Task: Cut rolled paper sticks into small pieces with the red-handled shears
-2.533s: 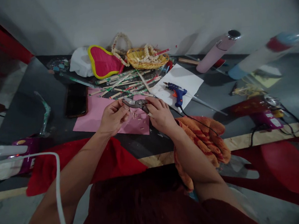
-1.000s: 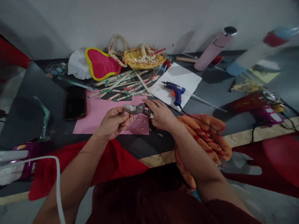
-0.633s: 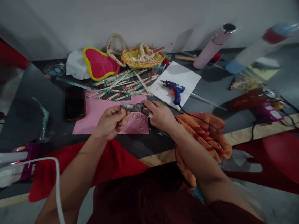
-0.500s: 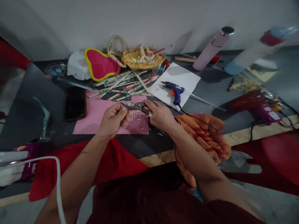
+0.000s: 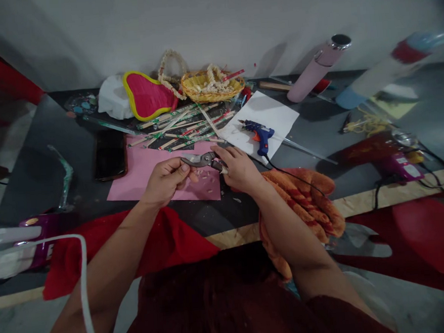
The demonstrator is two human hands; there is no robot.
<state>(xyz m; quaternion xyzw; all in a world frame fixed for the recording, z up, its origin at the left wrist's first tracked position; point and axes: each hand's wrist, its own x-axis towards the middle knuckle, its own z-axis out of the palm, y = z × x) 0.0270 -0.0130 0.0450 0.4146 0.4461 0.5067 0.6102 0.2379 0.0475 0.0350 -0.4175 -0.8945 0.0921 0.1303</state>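
Two hands at work over one dark surface [image 5: 43,164], catalogued largest first. Pink paper sheet [image 5: 142,174]: flat, strewn with pale clippings. Right hand [image 5: 239,169]: grip closed round the handles of the cutters [image 5: 202,160]. Left hand [image 5: 165,179]: fingertips pinched, apparently on a small piece at the blades. Cutters: held above the sheet, long axis roughly level, tips pointing left. Step judged: trimming; next calls for a steady squeeze.
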